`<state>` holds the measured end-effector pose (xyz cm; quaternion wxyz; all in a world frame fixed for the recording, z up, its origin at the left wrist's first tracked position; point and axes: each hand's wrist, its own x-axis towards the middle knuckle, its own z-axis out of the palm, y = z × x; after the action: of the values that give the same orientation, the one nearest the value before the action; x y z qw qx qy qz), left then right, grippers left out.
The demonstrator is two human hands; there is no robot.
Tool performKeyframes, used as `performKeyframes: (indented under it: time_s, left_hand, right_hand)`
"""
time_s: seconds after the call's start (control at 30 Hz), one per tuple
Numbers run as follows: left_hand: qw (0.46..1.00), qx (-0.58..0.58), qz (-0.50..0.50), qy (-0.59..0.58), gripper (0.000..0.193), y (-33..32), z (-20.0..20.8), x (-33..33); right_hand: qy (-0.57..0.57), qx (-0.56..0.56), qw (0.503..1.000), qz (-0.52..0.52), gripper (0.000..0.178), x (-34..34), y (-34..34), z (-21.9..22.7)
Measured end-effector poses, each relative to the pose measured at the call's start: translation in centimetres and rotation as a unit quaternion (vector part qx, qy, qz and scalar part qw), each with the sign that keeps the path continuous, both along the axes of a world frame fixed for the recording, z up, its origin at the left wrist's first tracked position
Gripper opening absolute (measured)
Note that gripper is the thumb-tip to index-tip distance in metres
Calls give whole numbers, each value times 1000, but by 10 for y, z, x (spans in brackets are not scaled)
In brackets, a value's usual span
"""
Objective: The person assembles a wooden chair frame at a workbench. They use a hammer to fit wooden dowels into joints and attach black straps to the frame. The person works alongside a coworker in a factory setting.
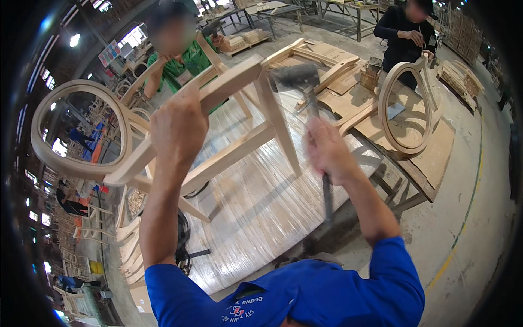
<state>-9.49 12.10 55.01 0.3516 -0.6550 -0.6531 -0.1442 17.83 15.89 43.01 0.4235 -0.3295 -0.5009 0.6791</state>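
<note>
My left hand (181,124) is closed around the upper rail of a bare wooden chair frame (227,158), which stands on a worktable (261,204) covered in clear plastic film. The frame has an oval back ring (39,128) at its left end. In my right hand (328,148) is the handle of a mallet with a dark head (297,77), slightly blurred. The mallet head is beside the front corner of the frame, near the top of a leg; whether they touch I cannot tell.
Across the table a person in green (188,71) holds part of a wooden frame. At the far right a person in dark clothes (400,41) stands by another oval chair back (384,111) on a cardboard-covered table (436,158). Curved wooden parts (129,248) are stacked at the lower left.
</note>
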Motion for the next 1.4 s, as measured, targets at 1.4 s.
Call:
performKeyframes:
  time_s: [1.4]
  left_hand:
    - [997, 3, 74, -7, 11, 6, -3, -22]
  right_hand:
    - [23, -141, 989, 48, 32, 8, 8, -107]
